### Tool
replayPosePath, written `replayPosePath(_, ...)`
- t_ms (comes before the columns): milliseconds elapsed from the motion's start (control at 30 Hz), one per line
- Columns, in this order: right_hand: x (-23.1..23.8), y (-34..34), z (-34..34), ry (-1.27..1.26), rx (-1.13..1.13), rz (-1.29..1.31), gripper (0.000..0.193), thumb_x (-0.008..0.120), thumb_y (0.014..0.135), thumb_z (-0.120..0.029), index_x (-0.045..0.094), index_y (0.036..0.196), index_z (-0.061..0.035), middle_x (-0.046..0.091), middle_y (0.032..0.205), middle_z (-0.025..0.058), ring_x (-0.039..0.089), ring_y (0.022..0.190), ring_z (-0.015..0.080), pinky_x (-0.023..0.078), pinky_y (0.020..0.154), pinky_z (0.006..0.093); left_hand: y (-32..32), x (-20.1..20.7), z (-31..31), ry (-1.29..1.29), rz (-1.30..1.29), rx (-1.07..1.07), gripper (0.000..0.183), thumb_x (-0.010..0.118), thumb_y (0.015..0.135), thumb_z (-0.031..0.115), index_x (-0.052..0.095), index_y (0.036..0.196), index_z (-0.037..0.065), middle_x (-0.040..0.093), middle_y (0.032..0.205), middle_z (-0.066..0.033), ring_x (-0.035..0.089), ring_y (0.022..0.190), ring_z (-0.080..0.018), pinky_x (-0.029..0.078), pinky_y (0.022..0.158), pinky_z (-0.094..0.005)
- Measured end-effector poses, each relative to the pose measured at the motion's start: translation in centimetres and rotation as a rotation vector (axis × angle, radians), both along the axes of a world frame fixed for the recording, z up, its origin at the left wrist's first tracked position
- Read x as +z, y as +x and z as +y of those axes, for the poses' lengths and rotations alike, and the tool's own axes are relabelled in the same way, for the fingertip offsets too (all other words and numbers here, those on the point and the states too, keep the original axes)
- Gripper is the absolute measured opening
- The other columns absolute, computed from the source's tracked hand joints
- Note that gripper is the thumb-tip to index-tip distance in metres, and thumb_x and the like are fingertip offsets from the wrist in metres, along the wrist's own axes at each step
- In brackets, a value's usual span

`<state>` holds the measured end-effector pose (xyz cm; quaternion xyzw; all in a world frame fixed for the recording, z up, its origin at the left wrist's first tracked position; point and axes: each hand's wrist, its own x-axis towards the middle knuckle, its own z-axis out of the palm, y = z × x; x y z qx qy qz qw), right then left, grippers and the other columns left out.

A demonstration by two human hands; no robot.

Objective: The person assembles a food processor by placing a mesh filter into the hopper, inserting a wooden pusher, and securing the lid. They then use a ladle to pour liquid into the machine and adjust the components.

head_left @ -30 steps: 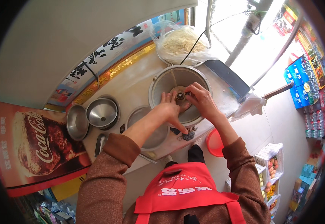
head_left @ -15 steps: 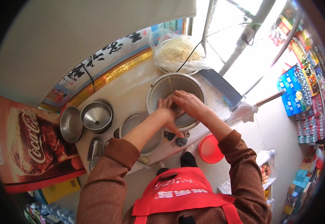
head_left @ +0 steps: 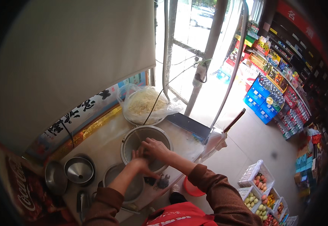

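Both hands are together over a large round metal pot [head_left: 134, 138] with a grey inner wall, on the light counter. My right hand [head_left: 155, 150] has its fingers bent downward inside the rim. Against it, my left hand [head_left: 140, 165] curls its fingers, while its thumb reaches out toward the counter's near edge. What lies between the hands is hidden by the fingers. Just below the left thumb sits a dark grey scouring pad [head_left: 164, 182]. A second wide metal basin [head_left: 131, 185] stands under my left forearm, close beside the pot.
Metal bowls [head_left: 79, 170] stand at the counter's left. Behind the pot is a plastic bag of pale shredded food [head_left: 147, 102], with a dark flat panel [head_left: 188, 126] to its right. A red bucket [head_left: 192, 188] and fruit crates [head_left: 256, 177] are on the floor.
The view has tilted up and turned right, so the counter sits lower and more shelves and fruit crates show. My hands stay together over the pot.
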<state>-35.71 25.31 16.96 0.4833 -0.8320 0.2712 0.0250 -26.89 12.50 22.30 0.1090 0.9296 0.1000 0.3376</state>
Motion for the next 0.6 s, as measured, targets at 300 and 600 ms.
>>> replayPosePath(300,1.2,1.4,-0.5,0.160,-0.230,0.001,0.034,0.071,0.078,-0.037,0.064,0.096,-0.0083,0.060,0.096,0.0113,0.062,0.096,0.0323,0.052,0.079,0.0457,-0.1,-1.0,-0.5,-0.024,-0.058,-0.007,0.134,0.069,0.051,0.087,0.030,0.156,0.013,0.015,0.162,-0.0238,-0.005,0.148,-0.0492,-0.007,0.118,-0.0594)
replayPosePath(600,3.6,1.8,1.8,0.200,-0.151,-0.051,0.027,0.069,0.075,-0.021,0.068,0.100,-0.0110,0.058,0.097,0.0138,0.059,0.096,0.0339,0.051,0.083,0.0423,0.2,-0.5,-0.4,0.017,-0.052,0.012,0.131,0.072,0.051,0.085,0.030,0.156,0.018,0.009,0.160,-0.0322,-0.007,0.147,-0.0516,-0.008,0.117,-0.0594)
